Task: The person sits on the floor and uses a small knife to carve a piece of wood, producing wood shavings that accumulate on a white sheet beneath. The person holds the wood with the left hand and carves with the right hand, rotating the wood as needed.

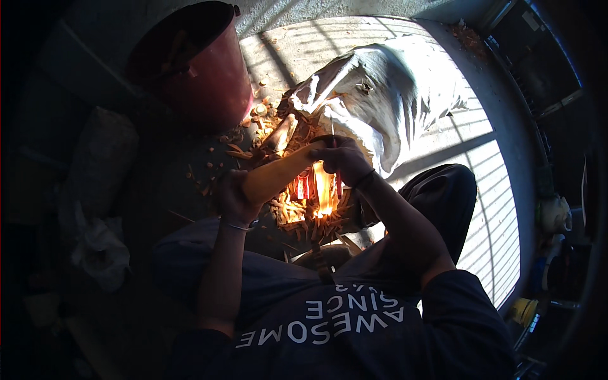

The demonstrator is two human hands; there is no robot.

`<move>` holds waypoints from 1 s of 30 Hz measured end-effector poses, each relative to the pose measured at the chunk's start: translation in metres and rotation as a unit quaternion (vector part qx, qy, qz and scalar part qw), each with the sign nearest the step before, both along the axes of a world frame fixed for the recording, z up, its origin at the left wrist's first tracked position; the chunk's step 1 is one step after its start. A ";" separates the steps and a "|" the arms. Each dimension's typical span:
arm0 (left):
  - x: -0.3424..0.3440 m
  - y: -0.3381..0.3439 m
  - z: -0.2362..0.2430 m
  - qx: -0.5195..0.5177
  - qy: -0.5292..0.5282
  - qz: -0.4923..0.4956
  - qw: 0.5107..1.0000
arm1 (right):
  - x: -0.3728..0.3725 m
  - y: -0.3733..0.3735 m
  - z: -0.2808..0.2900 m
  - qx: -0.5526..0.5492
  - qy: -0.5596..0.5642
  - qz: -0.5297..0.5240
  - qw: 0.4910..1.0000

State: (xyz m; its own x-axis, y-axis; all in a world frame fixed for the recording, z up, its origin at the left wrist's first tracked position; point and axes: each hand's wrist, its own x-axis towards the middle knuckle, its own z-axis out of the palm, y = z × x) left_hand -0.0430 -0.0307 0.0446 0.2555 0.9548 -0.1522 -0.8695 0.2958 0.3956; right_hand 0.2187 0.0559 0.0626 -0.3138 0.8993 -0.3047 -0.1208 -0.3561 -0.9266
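Observation:
My left hand [235, 197] is closed around the thick lower end of a long, tapered, orange-yellow root-like piece [276, 178]. It slants up to the right between my hands over a heap of peelings. At its narrower far end my right hand [346, 159] is closed, with its fingers at the tip. A thin red-handled tool [339, 185], seemingly a knife, shows under the right hand; a narrow light strip stands above the knuckles. Much of the tool is hidden by the fingers. Brightly lit peelings [291, 212] lie below, with a red-and-white object [303, 185] among them.
A large dark-red bucket [218, 82] stands at the far left. A big white sack [392, 95] lies crumpled beyond my right hand, its mouth toward the peelings. Another pale sack [101, 247] is in shadow at left. Dark furniture [532, 57] lines the right side. My bent knees flank the heap.

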 end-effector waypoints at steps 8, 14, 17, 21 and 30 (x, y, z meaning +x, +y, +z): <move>0.034 -0.002 -0.021 -0.029 0.167 -0.137 0.976 | -0.002 0.006 0.018 0.046 -0.124 -0.018 0.991; 0.033 0.000 -0.030 -0.029 -0.049 -0.128 0.990 | 0.018 0.015 -0.008 -0.058 -0.021 0.016 0.998; 0.032 0.001 -0.029 -0.066 -0.080 -0.087 0.991 | 0.009 0.008 0.031 -0.060 -0.055 0.036 0.996; 0.037 0.001 -0.019 -0.121 -0.045 -0.041 0.991 | 0.007 0.008 0.027 0.176 -0.237 0.175 0.939; 0.031 -0.004 -0.020 -0.014 -0.041 -0.081 0.996 | -0.010 -0.013 0.050 0.093 -0.154 0.168 0.969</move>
